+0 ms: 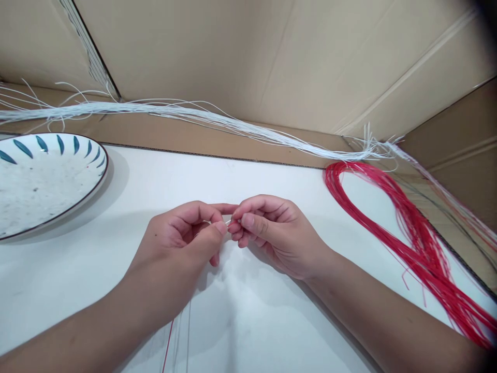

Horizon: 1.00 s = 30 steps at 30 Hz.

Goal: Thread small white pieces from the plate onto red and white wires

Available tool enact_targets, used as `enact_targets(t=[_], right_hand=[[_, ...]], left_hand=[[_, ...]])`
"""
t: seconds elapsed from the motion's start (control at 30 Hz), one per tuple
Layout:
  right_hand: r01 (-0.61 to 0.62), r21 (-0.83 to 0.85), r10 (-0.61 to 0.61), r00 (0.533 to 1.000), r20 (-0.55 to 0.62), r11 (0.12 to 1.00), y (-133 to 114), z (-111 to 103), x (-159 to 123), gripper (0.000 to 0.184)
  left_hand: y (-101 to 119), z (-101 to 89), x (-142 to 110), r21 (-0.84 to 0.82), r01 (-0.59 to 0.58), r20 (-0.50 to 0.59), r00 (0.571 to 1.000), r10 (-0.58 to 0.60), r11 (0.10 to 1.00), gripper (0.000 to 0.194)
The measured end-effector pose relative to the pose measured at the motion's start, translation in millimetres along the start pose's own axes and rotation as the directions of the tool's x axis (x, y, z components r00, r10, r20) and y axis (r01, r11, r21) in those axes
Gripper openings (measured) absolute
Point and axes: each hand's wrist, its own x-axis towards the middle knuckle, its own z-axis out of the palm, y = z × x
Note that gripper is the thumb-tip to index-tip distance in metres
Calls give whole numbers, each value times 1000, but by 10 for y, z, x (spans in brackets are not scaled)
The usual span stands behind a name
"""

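Close together over the middle of the white table, my two hands almost touch at the fingertips. My left hand (190,233) is closed, its thumb and index finger pinching the end of a thin white cord (228,223). This bit of cord spans the small gap to my right hand (267,228), whose thumb and curled fingers are also closed in a pinch. Something tiny and pale seems to sit at the right fingertips, too small to name. Below my left wrist run a red cord (168,344) and a thin pale cord (188,331); their upper ends are hidden.
A white plate (50,181) with dark blue-green leaf marks stands at the left, small bits in it. A long bundle of white cords (194,115) lies along the cardboard wall (217,57). Looped red cords (373,233) lie on the table (147,176) at the right.
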Motion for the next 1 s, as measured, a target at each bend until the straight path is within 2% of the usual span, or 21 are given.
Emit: enact_targets(t=[0.8,1.0], right_hand=[[12,-77,-13,1000,-9,997,7,-3,-5,18],[61,-99,-60,998,13,993,32,-10,-6,13]], left_hand=[[6,4,-19,10,-17,7,1000,17,1000,28],[5,14,-17,44,-53,-9,999,54,998,27]])
